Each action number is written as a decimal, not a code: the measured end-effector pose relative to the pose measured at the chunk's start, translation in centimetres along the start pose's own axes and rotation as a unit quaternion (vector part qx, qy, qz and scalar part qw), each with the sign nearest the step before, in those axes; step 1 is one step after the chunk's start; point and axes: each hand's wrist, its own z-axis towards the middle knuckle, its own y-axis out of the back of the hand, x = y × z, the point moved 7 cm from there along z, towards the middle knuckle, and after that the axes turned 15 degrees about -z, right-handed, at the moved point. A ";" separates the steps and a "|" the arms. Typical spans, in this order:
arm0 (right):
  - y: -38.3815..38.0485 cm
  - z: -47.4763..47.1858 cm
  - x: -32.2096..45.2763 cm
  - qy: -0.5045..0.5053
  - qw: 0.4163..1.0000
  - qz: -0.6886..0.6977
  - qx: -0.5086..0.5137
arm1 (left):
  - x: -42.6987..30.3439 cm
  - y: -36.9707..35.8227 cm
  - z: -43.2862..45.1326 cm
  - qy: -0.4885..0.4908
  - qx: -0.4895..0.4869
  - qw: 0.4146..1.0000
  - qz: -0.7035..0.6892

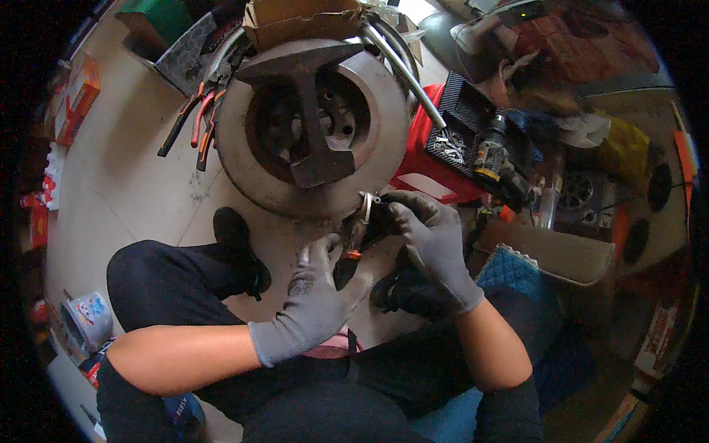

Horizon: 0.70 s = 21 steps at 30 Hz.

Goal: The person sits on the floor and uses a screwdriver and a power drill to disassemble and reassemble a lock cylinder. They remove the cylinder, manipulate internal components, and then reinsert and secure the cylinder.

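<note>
My left hand (313, 302), in a grey work glove, grips a hand tool (354, 243) with black and orange handles; it looks like pliers. Its pale metal head (366, 207) points away from me. Close beside that head, my right hand (435, 238), gloved too, pinches a small dark piece with a metal terminal (377, 200) at its end. Whether the jaws touch the terminal I cannot tell. Just beyond both hands stands a brake disc (382, 111) with a rail-shaped steel anvil (318, 122) on it.
Several pliers (202, 116) with orange and red grips hang left of the disc. A cardboard box (304, 22) is behind it. To the right, a black tray (468, 105) holds metal terminals (450, 148) and a cordless drill (493, 152). A white printed bucket (88, 318) stands left.
</note>
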 end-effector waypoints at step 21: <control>-0.1 -1.4 4.5 0.184 0.921 -0.324 -0.114 | 2.0 -1.1 1.2 0.217 0.127 0.968 -0.025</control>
